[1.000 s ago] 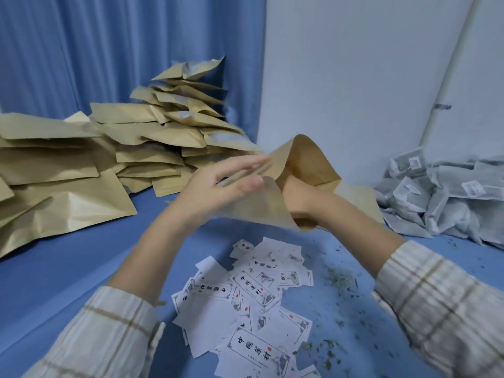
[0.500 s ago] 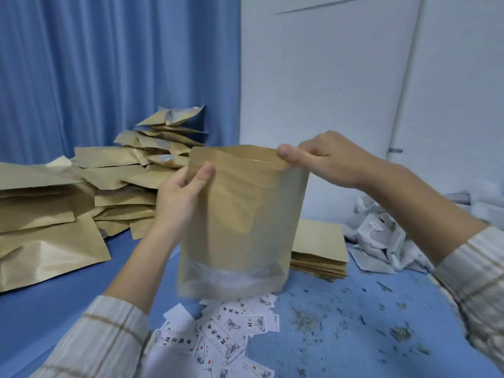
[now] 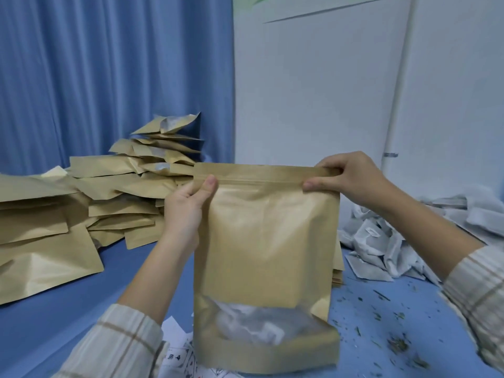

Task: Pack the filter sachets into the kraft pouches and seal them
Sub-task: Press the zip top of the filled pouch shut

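Observation:
A kraft pouch (image 3: 266, 241) stands upright in front of me, its base near the blue table. White filter sachets show through its clear bottom window (image 3: 253, 321). My left hand (image 3: 188, 205) pinches the pouch's top left corner at the zip strip, thumb in front. My right hand (image 3: 345, 174) pinches the top right corner, thumb on the front below the strip. The pouch mouth looks pressed flat between the two hands.
Filled kraft pouches (image 3: 90, 197) are heaped at the left against a blue curtain. Loose filter sachets (image 3: 387, 241) lie piled at the right. A flat stack of pouches (image 3: 338, 266) sits behind the held one. Printed paper cards (image 3: 180, 356) and scattered leaf crumbs (image 3: 395, 342) cover the table's near side.
The pouch went from lying tilted with my right hand inside it to standing upright. Both hands now pinch its top corners and the mouth has flattened. The camera has tilted up.

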`<state>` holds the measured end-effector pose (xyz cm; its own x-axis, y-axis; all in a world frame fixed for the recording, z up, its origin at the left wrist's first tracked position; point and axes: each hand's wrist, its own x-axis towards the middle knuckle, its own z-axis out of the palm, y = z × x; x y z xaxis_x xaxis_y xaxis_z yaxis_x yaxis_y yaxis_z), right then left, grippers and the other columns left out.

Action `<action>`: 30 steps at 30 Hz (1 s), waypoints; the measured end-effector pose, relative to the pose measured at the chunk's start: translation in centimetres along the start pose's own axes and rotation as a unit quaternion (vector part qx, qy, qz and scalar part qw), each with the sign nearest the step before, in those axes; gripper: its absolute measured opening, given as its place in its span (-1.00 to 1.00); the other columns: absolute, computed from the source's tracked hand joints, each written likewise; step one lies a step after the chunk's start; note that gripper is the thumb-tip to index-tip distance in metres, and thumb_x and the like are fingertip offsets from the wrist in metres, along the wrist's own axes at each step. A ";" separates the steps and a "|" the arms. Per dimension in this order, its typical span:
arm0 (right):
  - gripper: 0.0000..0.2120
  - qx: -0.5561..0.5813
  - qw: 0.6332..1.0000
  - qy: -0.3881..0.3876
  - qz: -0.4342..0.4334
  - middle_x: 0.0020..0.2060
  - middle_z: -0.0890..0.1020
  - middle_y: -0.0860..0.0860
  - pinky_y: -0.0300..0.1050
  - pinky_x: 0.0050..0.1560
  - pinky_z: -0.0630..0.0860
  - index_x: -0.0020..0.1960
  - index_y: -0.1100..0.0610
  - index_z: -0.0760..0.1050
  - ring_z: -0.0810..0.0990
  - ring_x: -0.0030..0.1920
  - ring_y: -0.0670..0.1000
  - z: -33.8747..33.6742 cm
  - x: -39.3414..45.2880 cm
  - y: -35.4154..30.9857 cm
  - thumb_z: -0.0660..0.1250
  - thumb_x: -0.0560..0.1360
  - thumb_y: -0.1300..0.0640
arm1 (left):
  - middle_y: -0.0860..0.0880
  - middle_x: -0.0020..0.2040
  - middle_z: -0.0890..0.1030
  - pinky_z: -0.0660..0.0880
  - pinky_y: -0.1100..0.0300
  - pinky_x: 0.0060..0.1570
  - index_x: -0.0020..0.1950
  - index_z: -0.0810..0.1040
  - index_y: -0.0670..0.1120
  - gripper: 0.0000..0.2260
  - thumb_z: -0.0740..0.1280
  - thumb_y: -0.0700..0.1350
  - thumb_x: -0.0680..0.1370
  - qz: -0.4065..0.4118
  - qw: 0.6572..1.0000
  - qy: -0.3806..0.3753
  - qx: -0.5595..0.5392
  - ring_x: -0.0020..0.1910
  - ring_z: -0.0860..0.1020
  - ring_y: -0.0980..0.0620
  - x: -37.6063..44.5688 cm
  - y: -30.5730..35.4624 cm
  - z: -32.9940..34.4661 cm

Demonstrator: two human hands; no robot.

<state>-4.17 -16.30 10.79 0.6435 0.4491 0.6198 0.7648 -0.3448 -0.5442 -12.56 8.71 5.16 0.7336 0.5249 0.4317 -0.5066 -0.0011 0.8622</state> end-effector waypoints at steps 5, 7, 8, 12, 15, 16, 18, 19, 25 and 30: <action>-0.49 -0.090 0.995 -0.047 0.027 -0.38 0.58 -0.18 -0.46 -0.27 0.37 0.10 -0.27 0.40 0.52 -0.28 -0.22 -0.6 0.3 0.3 0.54 0.23 -0.11 | 0.14 -0.39 0.59 0.45 0.39 -0.28 -0.47 0.58 0.02 -0.66 0.38 -0.09 0.53 0.021 0.999 0.012 0.023 -0.34 0.51 0.23 -1.2 -0.9 1.1; -0.59 -0.143 0.985 -0.090 0.036 -0.24 0.61 -0.29 -0.44 -0.20 0.42 0.05 -0.30 0.50 0.55 -0.12 -0.31 -0.2 0.6 -0.6 0.49 0.23 -0.21 | 0.18 -0.46 0.55 0.41 0.42 -0.33 -0.51 0.57 0.06 -0.62 0.37 -0.10 0.53 0.035 0.999 0.010 0.024 -0.41 0.46 0.27 -1.7 -1.4 1.5; -0.64 -0.143 0.983 -0.109 0.036 -0.20 0.61 -0.32 -0.45 -0.18 0.41 -0.01 -0.28 0.55 0.54 -0.09 -0.34 0.3 0.8 -1.2 0.47 0.22 -0.25 | 0.18 -0.45 0.55 0.41 0.41 -0.33 -0.48 0.58 0.05 -0.64 0.37 -0.10 0.53 0.044 0.999 0.006 0.023 -0.40 0.46 0.26 -2.0 -1.6 1.8; -0.85 -0.157 0.974 -0.160 -0.015 -0.42 0.58 -0.26 -0.49 -0.32 0.35 -0.26 -0.09 0.60 0.51 -0.33 -0.29 2.5 2.0 -3.5 0.46 0.32 -0.15 | 0.11 -0.40 0.55 0.39 0.30 -0.32 -0.36 0.61 -0.02 -0.77 0.38 -0.09 0.51 0.055 0.998 -0.026 0.020 -0.36 0.44 0.18 -3.1 -1.8 3.4; -0.72 -0.212 0.962 -0.164 -0.053 -0.54 0.41 -0.09 -0.33 -0.40 0.26 -0.37 0.07 0.48 0.36 -0.44 -0.13 3.3 2.5 -3.9 0.42 0.42 -0.05 | 0.09 -0.40 0.53 0.39 0.31 -0.35 -0.39 0.62 -0.01 -0.76 0.41 -0.08 0.49 0.043 0.998 -0.035 -0.002 -0.37 0.43 0.16 -3.1 -1.4 3.4; -0.69 -0.225 0.959 -0.158 -0.063 -0.52 0.38 -0.06 -0.27 -0.39 0.24 -0.35 0.14 0.46 0.34 -0.43 -0.10 3.4 2.4 -4.0 0.40 0.44 -0.04 | 0.10 -0.40 0.53 0.39 0.32 -0.36 -0.37 0.61 -0.02 -0.78 0.41 -0.09 0.49 0.049 0.998 -0.032 -0.007 -0.37 0.44 0.16 -3.0 -1.3 3.2; -0.70 -0.225 0.961 -0.146 -0.069 -0.45 0.48 0.01 -0.21 -0.35 0.27 -0.26 0.20 0.54 0.41 -0.37 -0.02 3.5 2.3 -4.0 0.40 0.43 -0.04 | 0.18 -0.47 0.50 0.34 0.40 -0.39 -0.38 0.54 -0.04 -0.76 0.40 -0.15 0.50 0.077 0.997 -0.015 -0.001 -0.43 0.41 0.24 -2.9 -1.2 3.2; -0.72 -0.219 0.963 -0.142 -0.068 -0.38 0.57 0.02 -0.21 -0.30 0.32 -0.20 0.17 0.59 0.47 -0.31 -0.02 3.5 2.3 -4.0 0.41 0.42 -0.06 | 0.20 -0.53 0.45 0.29 0.44 -0.43 -0.38 0.48 -0.03 -0.73 0.39 -0.17 0.51 0.089 0.996 -0.002 0.008 -0.49 0.37 0.27 -2.9 -1.2 3.3; -0.77 -0.218 0.967 -0.107 -0.079 -0.50 0.48 -0.16 -0.41 -0.38 0.31 -0.22 0.05 0.63 0.43 -0.41 -0.19 4.7 2.4 -5.4 0.51 0.29 -0.10 | 0.14 -0.58 0.21 0.14 0.31 -0.49 -0.48 0.22 0.03 -0.55 0.39 -0.05 0.51 0.130 0.985 0.053 0.099 -0.51 0.18 0.17 -3.3 -1.5 4.3; -0.80 -0.200 0.969 -0.127 -0.070 -0.55 0.46 -0.16 -0.41 -0.41 0.31 -0.28 0.03 0.62 0.42 -0.45 -0.25 4.2 2.4 -5.7 0.50 0.32 -0.09 | 0.12 -0.56 0.28 0.22 0.33 -0.44 -0.41 0.12 0.00 -0.53 0.35 -0.01 0.54 0.187 0.962 0.096 0.174 -0.49 0.21 0.15 -4.0 -1.5 4.8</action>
<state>-7.05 -9.81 13.02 0.5435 0.6852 0.4848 0.8272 -0.5353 -0.1709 -12.53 2.52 3.37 0.4156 0.5797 0.7008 -0.5116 -0.4881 0.7071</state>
